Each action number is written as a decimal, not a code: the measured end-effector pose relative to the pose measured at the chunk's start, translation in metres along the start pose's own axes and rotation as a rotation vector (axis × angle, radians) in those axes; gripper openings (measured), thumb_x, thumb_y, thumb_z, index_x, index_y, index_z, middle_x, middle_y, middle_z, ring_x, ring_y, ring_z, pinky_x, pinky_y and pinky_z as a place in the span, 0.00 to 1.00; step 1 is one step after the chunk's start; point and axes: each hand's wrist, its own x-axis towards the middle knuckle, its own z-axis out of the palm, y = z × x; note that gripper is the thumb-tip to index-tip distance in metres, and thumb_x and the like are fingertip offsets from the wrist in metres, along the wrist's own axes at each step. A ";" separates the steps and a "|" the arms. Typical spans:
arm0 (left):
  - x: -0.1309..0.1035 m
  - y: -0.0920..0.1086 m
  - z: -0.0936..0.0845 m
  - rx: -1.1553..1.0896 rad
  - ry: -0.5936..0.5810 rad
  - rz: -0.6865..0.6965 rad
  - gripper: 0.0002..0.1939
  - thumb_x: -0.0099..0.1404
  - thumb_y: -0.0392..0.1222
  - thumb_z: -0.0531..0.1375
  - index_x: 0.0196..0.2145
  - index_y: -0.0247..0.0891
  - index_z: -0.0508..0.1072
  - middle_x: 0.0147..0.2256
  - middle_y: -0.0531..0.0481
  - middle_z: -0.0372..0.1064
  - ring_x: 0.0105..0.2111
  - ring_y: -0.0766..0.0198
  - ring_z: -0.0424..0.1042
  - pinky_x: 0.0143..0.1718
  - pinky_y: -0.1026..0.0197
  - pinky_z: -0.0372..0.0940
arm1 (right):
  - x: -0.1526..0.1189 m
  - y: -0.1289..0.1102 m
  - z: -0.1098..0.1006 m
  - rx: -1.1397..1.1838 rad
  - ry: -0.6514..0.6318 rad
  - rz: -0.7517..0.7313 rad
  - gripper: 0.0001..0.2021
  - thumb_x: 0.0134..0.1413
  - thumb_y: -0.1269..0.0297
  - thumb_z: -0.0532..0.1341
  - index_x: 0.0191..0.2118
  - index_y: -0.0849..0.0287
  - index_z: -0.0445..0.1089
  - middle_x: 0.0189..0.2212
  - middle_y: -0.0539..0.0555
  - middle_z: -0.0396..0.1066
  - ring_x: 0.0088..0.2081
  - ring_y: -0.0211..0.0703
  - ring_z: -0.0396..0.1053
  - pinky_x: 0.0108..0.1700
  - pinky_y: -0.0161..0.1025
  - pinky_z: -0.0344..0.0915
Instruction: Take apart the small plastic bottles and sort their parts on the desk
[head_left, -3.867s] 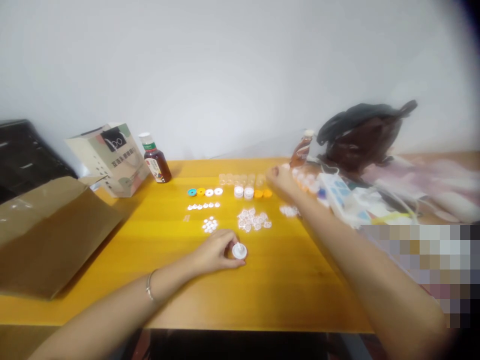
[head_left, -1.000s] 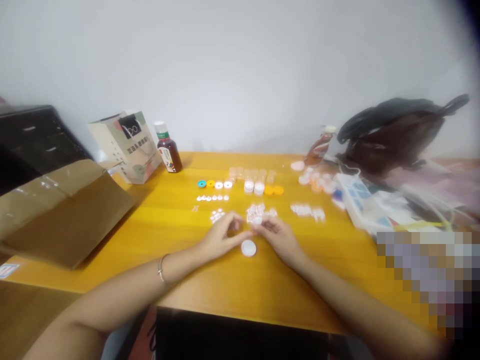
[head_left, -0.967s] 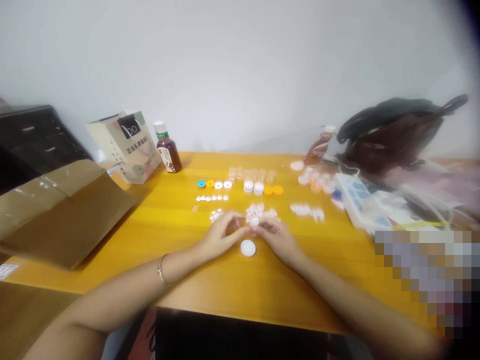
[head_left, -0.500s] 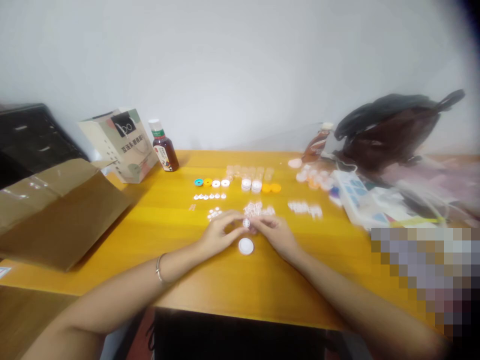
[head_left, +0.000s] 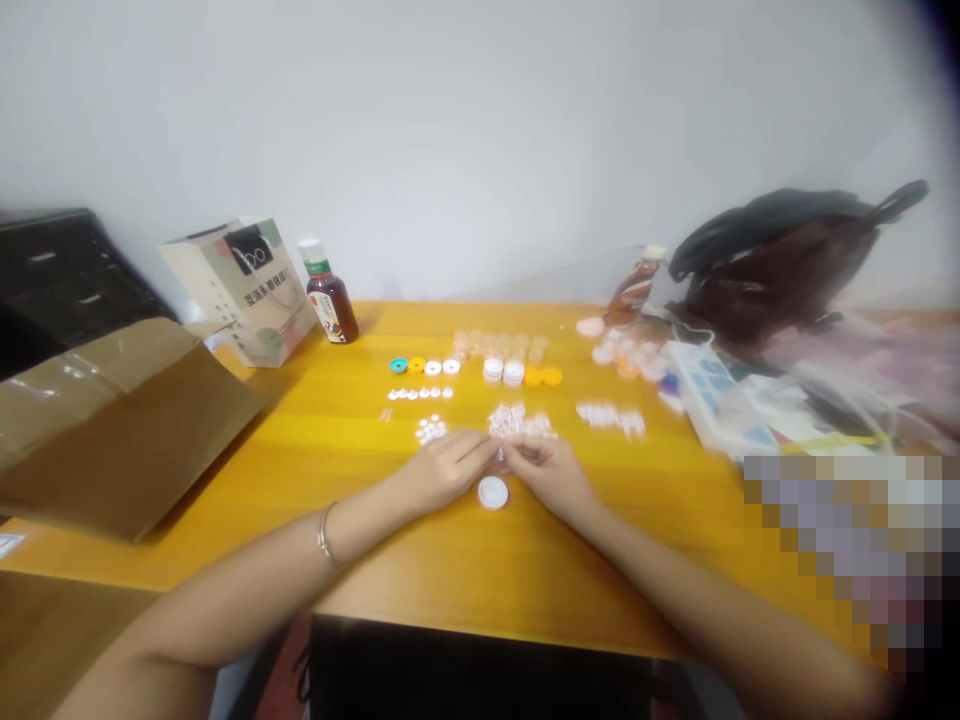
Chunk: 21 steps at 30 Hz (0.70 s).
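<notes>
Just beyond the white cap (head_left: 493,492), the left hand (head_left: 442,470) and right hand (head_left: 553,472) meet, fingers pinched narrow on a small pale part (head_left: 500,455), mostly hidden, likely gripped from both sides to steady something so tiny! Farther beyond that cap, clear pieces (head_left: 510,418) lie heaped and orange lids (head_left: 552,376) line up, apparently grouped by kind.

A small whitish piece (head_left: 500,455), mostly hidden and blurred, is pinched at the fingertips of the left hand (head_left: 448,468) and right hand (head_left: 556,474); a round white disc (head_left: 493,492), rimmed, lies flat on the tabletop (head_left: 480,580) just nearer the person.
</notes>
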 end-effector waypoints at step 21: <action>0.003 -0.005 0.000 -0.021 0.066 -0.021 0.09 0.63 0.36 0.53 0.42 0.33 0.66 0.36 0.44 0.70 0.36 0.64 0.70 0.38 0.61 0.69 | 0.007 0.002 -0.005 0.087 0.050 0.128 0.09 0.41 0.59 0.61 0.26 0.60 0.69 0.22 0.49 0.72 0.25 0.37 0.70 0.33 0.37 0.68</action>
